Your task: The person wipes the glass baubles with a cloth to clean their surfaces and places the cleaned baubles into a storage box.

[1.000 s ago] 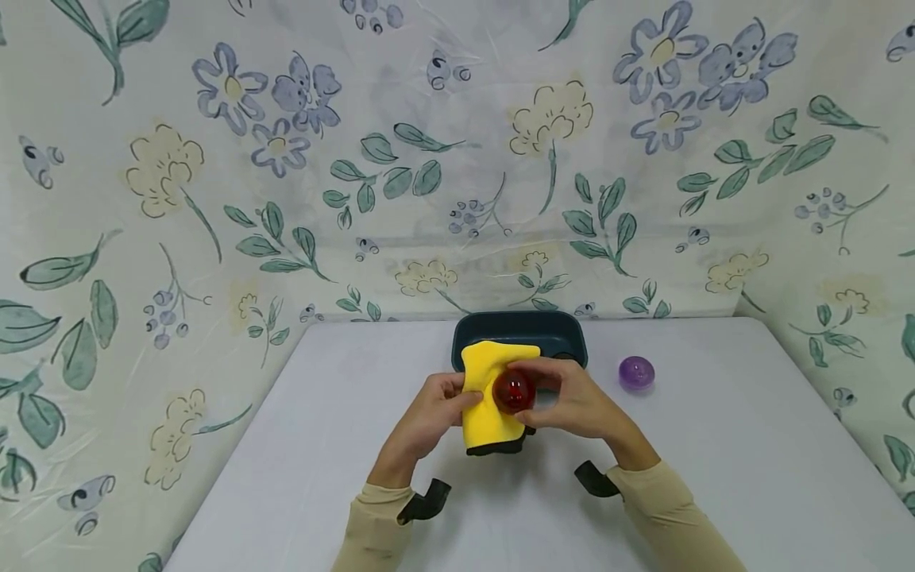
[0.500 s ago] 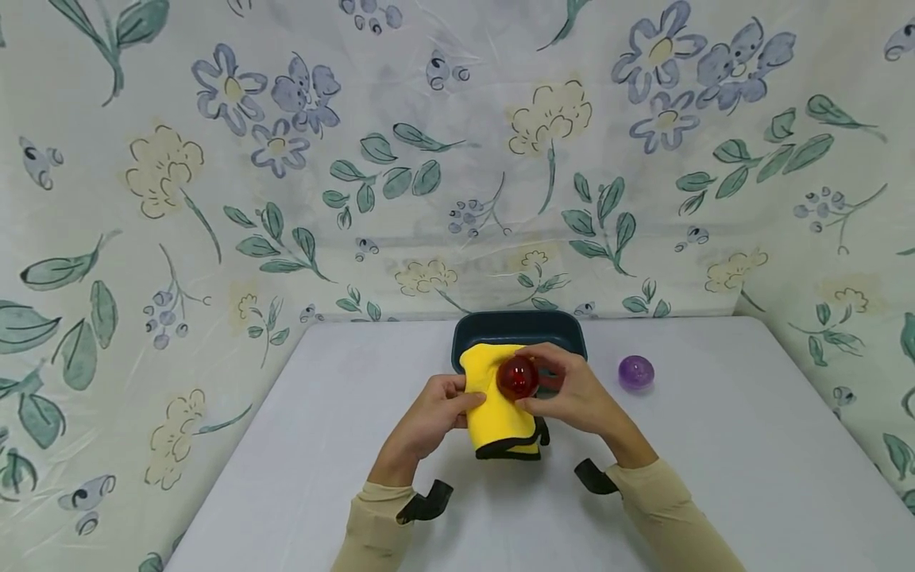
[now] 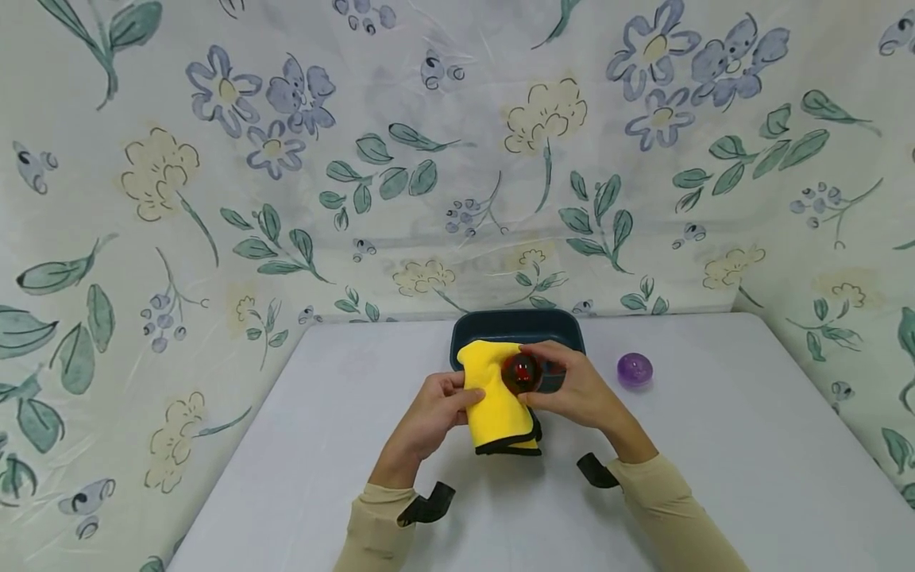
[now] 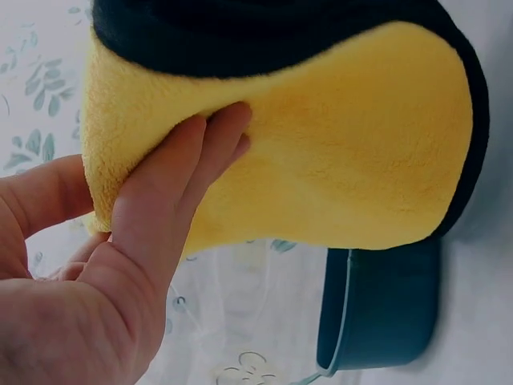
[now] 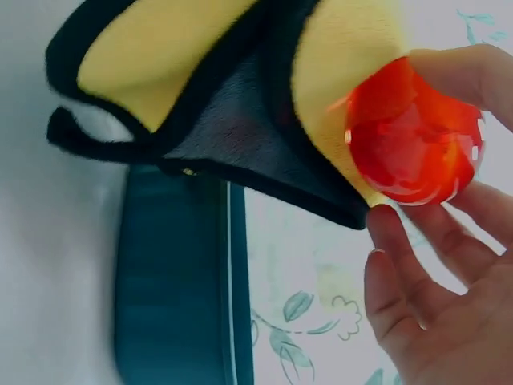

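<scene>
My left hand [image 3: 430, 417] pinches a folded yellow cloth [image 3: 493, 417] with a black border by its left side, thumb in front and fingers behind. In the left wrist view those fingers lie along the plush back of the cloth [image 4: 345, 152]. My right hand [image 3: 575, 389] holds a clear red ball [image 3: 523, 373] between thumb and fingertips, right at the cloth's upper right side. The right wrist view shows the red ball [image 5: 413, 136] glossy and see-through, overlapping the cloth's edge, with a dark grey face of the cloth [image 5: 240, 120] turned outward.
Behind the hands a dark teal tray [image 3: 518, 319] stands at the table's back edge, partly hidden by the cloth. A purple ball [image 3: 635, 370] rests on the white table [image 3: 343, 381] to its right. A flower-printed curtain [image 3: 429, 191] closes off the back and sides.
The red ball and right hand have moved slightly up and right across the cloth. The cloth's lower edge has swung a little right, showing its folded black-bordered layers.
</scene>
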Demonstrator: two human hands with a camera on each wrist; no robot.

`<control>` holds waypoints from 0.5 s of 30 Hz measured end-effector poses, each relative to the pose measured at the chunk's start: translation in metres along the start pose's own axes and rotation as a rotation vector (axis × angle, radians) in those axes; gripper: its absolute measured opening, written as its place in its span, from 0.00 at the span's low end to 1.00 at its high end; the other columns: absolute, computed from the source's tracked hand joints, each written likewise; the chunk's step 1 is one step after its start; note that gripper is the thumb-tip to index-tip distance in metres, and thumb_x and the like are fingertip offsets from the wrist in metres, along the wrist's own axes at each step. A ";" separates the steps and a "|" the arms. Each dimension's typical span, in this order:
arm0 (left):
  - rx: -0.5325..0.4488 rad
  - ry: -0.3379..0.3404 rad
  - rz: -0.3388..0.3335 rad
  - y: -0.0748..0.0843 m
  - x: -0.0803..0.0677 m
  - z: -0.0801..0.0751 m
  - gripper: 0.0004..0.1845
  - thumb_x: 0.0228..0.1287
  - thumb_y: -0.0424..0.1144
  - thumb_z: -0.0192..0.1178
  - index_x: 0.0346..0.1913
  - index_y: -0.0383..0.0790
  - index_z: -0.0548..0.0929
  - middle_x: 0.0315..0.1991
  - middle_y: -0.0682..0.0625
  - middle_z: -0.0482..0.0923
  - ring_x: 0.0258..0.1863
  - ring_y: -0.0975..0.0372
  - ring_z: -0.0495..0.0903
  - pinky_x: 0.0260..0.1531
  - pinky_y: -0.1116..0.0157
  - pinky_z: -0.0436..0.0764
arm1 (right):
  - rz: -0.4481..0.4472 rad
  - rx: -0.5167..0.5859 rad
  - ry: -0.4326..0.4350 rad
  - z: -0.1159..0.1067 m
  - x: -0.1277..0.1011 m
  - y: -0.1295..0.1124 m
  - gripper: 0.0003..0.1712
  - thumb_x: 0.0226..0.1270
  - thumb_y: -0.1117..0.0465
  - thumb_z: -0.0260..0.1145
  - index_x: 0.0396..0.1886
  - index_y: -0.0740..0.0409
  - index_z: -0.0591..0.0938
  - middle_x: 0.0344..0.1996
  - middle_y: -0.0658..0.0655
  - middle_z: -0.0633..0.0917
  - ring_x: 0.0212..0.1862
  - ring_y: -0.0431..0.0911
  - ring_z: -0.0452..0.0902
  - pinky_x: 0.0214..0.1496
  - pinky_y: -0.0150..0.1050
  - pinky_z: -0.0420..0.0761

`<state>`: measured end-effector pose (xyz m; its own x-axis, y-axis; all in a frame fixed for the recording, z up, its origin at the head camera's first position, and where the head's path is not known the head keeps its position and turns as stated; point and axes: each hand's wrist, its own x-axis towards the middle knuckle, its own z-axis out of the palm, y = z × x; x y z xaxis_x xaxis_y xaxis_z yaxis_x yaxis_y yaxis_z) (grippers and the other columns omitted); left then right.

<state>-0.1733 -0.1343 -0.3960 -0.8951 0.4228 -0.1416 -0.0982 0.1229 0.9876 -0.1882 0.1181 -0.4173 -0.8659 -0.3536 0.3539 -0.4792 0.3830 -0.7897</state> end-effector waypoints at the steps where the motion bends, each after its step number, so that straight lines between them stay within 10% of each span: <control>1: -0.001 0.003 0.000 0.000 0.000 0.000 0.23 0.77 0.35 0.55 0.67 0.24 0.73 0.60 0.32 0.82 0.48 0.58 0.89 0.53 0.59 0.89 | 0.003 -0.013 -0.001 -0.001 0.000 0.000 0.37 0.55 0.58 0.81 0.66 0.56 0.81 0.59 0.56 0.85 0.55 0.50 0.80 0.57 0.42 0.83; 15: -0.022 0.067 0.005 0.003 -0.002 -0.002 0.23 0.76 0.35 0.55 0.69 0.25 0.72 0.62 0.32 0.80 0.48 0.58 0.88 0.54 0.59 0.88 | 0.084 -0.016 -0.094 0.000 -0.001 -0.001 0.37 0.55 0.60 0.80 0.66 0.58 0.79 0.56 0.58 0.83 0.49 0.47 0.78 0.55 0.32 0.85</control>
<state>-0.1723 -0.1364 -0.3926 -0.9225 0.3626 -0.1325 -0.1024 0.1012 0.9896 -0.1867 0.1181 -0.4174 -0.8860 -0.3979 0.2380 -0.4086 0.4275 -0.8064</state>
